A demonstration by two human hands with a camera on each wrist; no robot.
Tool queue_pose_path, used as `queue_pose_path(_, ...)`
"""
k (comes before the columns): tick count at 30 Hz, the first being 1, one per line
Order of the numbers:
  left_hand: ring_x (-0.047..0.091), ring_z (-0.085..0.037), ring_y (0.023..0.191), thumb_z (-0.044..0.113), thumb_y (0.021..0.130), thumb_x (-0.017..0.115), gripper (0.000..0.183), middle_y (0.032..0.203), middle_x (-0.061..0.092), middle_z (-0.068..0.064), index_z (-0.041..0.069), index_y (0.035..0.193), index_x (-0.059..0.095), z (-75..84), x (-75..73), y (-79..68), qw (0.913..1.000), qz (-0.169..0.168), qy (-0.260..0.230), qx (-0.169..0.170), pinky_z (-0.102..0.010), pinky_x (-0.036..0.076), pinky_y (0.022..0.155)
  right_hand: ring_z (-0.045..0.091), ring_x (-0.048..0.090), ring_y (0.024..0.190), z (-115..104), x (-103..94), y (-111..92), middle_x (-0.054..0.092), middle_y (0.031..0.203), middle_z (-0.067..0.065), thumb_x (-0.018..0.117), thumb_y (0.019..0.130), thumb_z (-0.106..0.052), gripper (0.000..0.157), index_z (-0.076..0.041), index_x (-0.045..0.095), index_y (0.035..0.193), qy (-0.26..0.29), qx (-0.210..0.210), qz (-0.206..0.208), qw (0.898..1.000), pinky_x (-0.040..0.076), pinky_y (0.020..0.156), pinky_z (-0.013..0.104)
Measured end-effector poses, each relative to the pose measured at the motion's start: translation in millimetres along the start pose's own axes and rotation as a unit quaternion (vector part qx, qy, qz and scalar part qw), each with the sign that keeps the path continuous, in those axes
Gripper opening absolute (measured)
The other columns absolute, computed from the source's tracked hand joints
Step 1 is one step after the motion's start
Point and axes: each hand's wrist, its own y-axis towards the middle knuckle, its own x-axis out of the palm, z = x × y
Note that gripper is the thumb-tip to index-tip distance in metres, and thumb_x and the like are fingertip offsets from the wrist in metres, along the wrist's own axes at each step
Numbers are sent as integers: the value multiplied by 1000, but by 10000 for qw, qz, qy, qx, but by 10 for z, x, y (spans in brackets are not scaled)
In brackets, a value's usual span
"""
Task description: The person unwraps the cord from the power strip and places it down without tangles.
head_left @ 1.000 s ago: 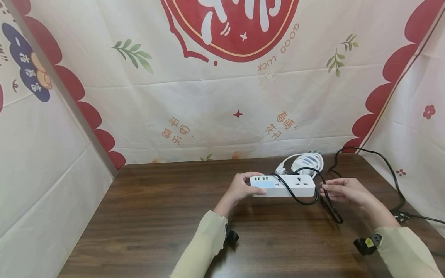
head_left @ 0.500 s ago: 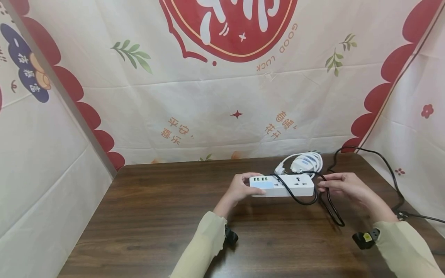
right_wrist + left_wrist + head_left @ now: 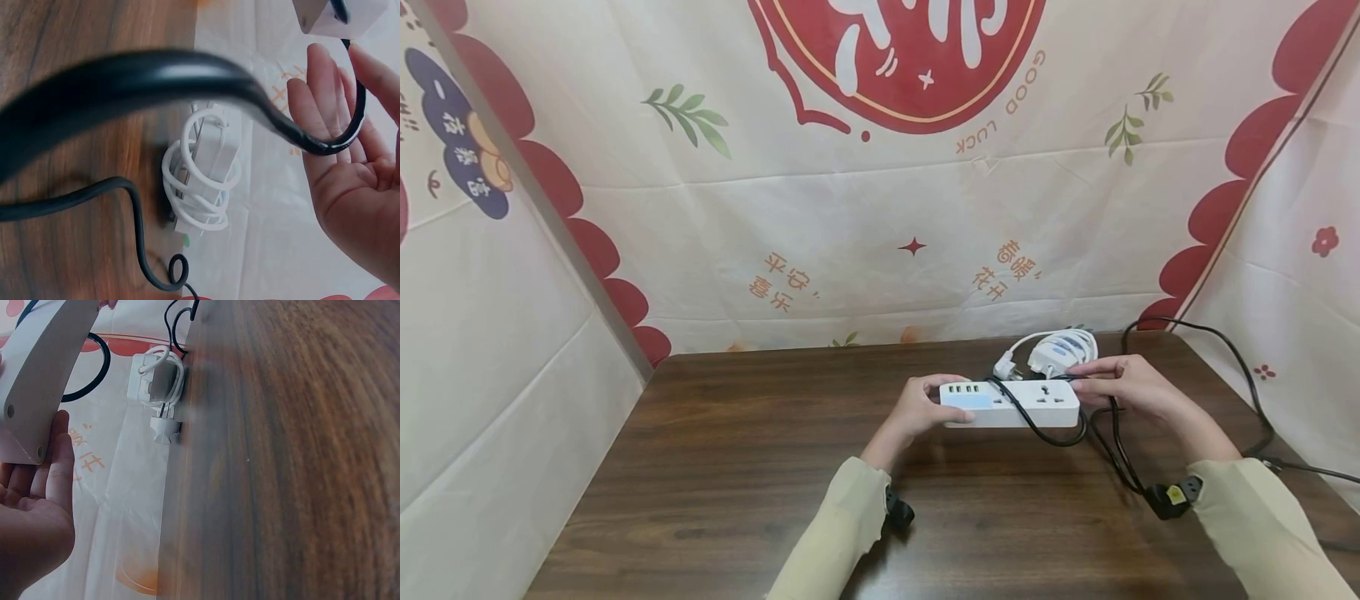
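Observation:
A white power strip (image 3: pixel 981 417) with USB ports and sockets is held up over the table. My left hand (image 3: pixel 917 410) grips its left end, thumb on the front face and fingers behind. Black cord (image 3: pixel 169 72) wraps around the strip's middle and hangs in a long loop off its right end. My right hand (image 3: pixel 1131 387) is at that right end and pinches the cord between thumb and fingers. In the right wrist view the cord bends across the palm side, its fingers (image 3: pixel 320 78) close to the strip's end.
A white extension block (image 3: pixel 1051 353) with coiled white cable lies at the table's back edge, its plug (image 3: pixel 1004 367) beside it. Another stretch of black cable (image 3: pixel 1243 375) runs along the right side of the brown wooden table (image 3: pixel 775 467). Printed cloth (image 3: pixel 850 208) stands behind.
My right hand has moved left and slightly up, carrying the black cord behind the strip's right end. The left hand and the strip stay nearly still.

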Motion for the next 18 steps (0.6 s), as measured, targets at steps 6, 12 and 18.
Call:
queue_pose_path(6, 58, -9, 80, 1, 65, 78, 43, 97, 66, -2, 6, 107, 66, -14, -2, -5, 10000, -5, -27, 3, -24, 45, 70, 9, 65, 77, -92, 57, -18, 68, 85, -2, 68, 81, -13, 13, -19, 71, 92, 491, 81, -23, 9988, 52, 65, 28)
queue_pose_path(12, 58, -10, 81, 2, 66, 78, 43, 98, 66, -3, 7, 107, 66, -22, -3, -3, 10000, -11, -25, -44, -24, 45, 71, 15, 67, 79, 343, -136, 188, 70, 89, 3, 68, 82, -18, 19, -16, 71, 100, 522, -42, -35, 9986, 52, 69, 35)
queue_pose_path(18, 58, -8, 78, 1, 65, 78, 43, 95, 67, -2, 6, 106, 66, -27, 4, -7, 10000, -43, 0, -51, -22, 45, 69, 19, 67, 81, 423, -205, 252, 70, 89, 9, 66, 83, -14, 23, -8, 68, 106, 752, -264, 96, 9968, 52, 70, 33)
